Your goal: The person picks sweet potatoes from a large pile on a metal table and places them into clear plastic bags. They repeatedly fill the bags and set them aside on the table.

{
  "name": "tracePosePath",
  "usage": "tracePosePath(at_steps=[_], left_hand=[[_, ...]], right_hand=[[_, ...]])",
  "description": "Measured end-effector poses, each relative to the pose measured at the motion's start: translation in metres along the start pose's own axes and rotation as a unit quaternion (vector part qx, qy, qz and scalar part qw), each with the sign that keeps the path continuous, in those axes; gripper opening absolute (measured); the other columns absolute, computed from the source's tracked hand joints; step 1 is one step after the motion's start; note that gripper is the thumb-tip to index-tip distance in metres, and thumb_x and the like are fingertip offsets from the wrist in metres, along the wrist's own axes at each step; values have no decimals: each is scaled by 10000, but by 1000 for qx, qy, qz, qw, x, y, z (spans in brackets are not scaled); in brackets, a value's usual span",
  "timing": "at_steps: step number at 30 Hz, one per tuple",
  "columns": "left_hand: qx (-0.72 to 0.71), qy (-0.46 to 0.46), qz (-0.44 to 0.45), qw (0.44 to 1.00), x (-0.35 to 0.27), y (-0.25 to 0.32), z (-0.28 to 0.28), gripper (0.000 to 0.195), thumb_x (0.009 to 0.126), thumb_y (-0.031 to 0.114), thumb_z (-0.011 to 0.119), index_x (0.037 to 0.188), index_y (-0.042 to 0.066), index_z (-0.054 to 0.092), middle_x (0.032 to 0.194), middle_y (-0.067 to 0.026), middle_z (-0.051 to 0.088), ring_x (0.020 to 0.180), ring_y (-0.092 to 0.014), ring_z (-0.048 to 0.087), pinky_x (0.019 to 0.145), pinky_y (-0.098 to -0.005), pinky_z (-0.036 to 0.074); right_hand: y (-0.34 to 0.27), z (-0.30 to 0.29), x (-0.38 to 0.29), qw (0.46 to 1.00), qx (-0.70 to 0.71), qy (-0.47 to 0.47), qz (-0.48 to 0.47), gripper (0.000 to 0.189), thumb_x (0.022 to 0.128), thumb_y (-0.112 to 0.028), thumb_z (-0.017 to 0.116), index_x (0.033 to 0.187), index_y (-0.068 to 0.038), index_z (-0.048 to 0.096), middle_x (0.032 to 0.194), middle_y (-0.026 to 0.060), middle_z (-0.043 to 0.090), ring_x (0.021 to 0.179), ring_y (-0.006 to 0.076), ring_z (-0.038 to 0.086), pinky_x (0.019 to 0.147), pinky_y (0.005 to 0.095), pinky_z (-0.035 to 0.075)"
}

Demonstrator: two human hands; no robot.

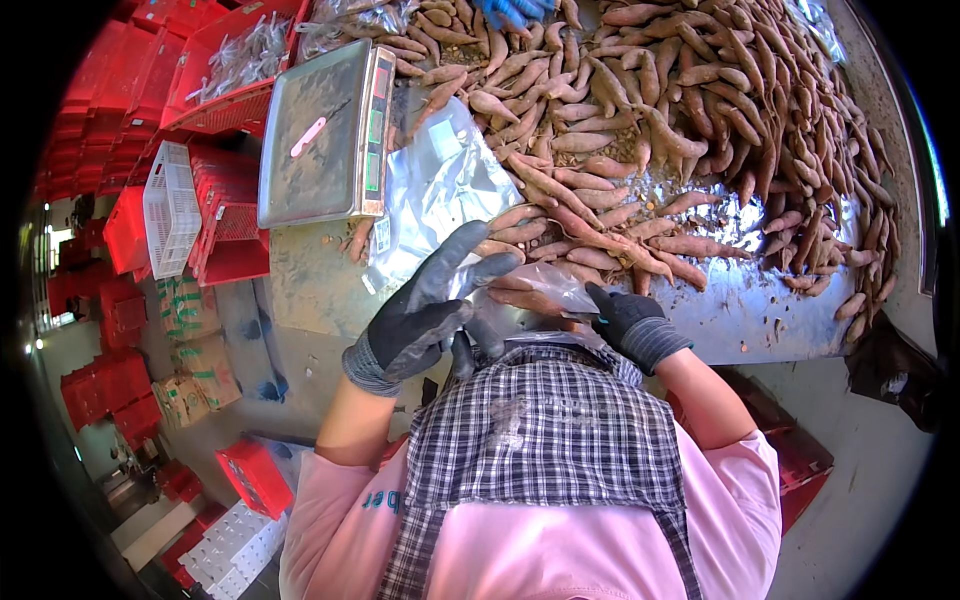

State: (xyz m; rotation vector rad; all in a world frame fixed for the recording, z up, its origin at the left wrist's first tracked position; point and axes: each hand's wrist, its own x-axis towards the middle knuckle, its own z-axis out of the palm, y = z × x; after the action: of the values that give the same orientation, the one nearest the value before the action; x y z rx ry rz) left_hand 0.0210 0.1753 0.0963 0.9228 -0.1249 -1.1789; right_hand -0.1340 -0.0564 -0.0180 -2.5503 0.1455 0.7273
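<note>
A clear plastic bag (559, 285) with sweet potatoes (525, 300) inside is at the table's near edge, close against my checked apron. My right hand (634, 322), in a black knit glove, grips the bag's right edge between thumb and fingers. At the left end of the bag is my left hand (442, 307), gloved the same way with worn grey fingers. Its fingers are spread apart; whether some of them touch the plastic cannot be made out. Beyond both hands spreads a large heap of loose sweet potatoes (675, 105).
A dusty weighing scale (307, 180) stands on the left, a pink-handled knife (308, 136) on its plate. Flat plastic bags (450, 187) lie beside it. Red crates (225, 97) and a white crate (171, 210) are stacked further left. Another person's blue glove (517, 11) shows at the far side.
</note>
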Motion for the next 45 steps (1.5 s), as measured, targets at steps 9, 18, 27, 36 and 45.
tracePosePath(at_steps=[9,18,27,36,45], left_hand=[[114,-15,-15,993,-2,4,-7,660,861,39,458,1424,61,114,1389,-189,329,868,-223,639,549,-230,535],[85,-50,-39,994,-1,5,-5,636,873,35,443,1421,34,120,1387,-211,322,855,-214,637,583,-233,528],[9,-46,-25,999,0,-3,-11,612,838,30,495,1380,-13,215,1261,-239,463,717,-209,651,558,-230,506],[-23,34,-17,999,9,-6,-28,579,836,77,524,1355,3,278,1177,-211,534,627,-180,645,431,-203,474],[-49,-11,-55,997,14,3,-31,555,836,85,522,1342,4,309,1180,-216,535,575,-164,628,415,-187,440]], right_hand=[[36,-49,5,994,102,26,9,214,794,-267,584,860,-67,623,745,184,615,712,348,612,650,419,481],[36,-85,-16,977,151,138,66,250,796,-165,612,1010,-36,614,893,198,631,803,261,638,691,331,495],[-40,-77,37,959,209,138,-129,298,822,-64,570,1119,-50,585,978,153,616,869,302,596,775,309,469],[34,-48,160,944,186,272,21,234,838,-225,562,1021,-91,620,869,165,639,768,301,632,710,386,485],[71,-84,188,963,43,256,79,342,758,-166,568,1097,-124,569,1033,180,589,971,360,560,840,400,456]])
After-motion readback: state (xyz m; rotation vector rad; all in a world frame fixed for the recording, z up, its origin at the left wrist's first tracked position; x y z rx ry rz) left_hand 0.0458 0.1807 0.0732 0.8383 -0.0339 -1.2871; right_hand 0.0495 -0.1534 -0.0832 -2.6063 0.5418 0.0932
